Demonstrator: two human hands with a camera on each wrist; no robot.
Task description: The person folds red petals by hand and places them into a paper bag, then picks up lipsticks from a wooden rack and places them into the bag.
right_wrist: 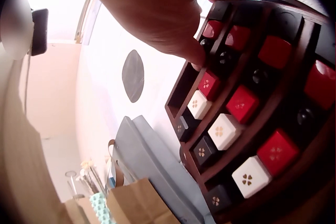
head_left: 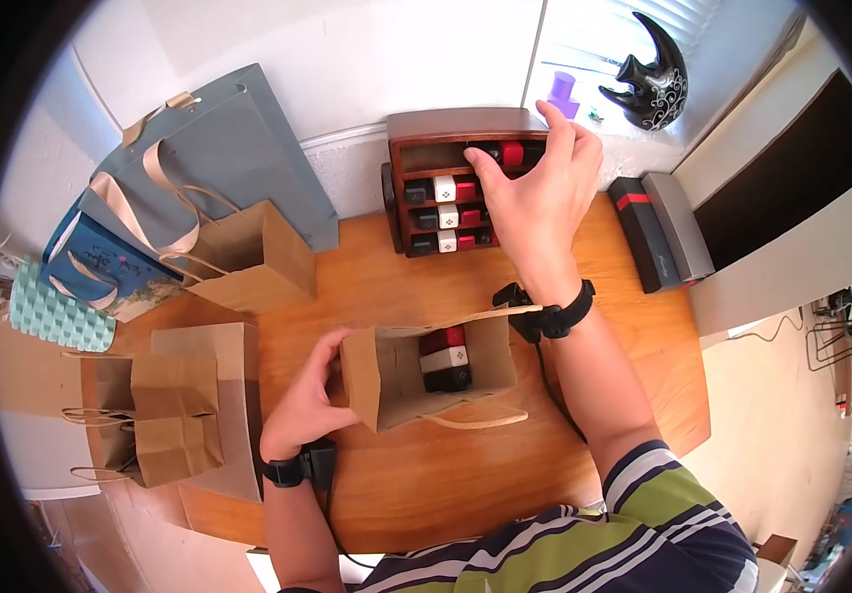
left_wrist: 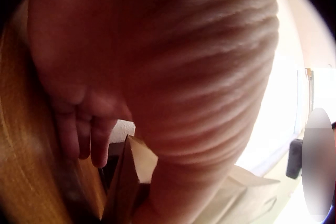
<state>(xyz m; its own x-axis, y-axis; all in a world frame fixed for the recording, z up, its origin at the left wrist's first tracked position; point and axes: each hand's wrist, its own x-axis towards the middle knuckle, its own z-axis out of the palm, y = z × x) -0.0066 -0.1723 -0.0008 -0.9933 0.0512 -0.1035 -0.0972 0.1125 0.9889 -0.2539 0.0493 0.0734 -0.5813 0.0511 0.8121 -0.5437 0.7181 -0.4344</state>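
Note:
A brown paper bag [head_left: 361, 383] stands open in front of the person, with red, white and black blocks [head_left: 446, 358] inside. My left hand [head_left: 297, 413] rests against its left side, thumb and forefinger spread. In the left wrist view several fingers [left_wrist: 98, 142] hang straight beside the bag. My right hand [head_left: 552, 188] reaches to the top shelf of a dark wooden rack [head_left: 460, 123], thumb and forefinger wide apart. In the right wrist view the thumb tip is right at a black block [right_wrist: 206, 44] there. Clover-marked red, white and black blocks [right_wrist: 224, 131] fill the lower shelves.
On the left stand a large grey-blue bag [head_left: 248, 148], a blue bag [head_left: 100, 252], another paper bag [head_left: 268, 257] and smaller paper bags [head_left: 181, 450] by a flat box [head_left: 238, 395]. Long boxes [head_left: 643, 237] lie right. A black ornament [head_left: 658, 84] sits on the sill. Wrist-camera cables trail across the table.

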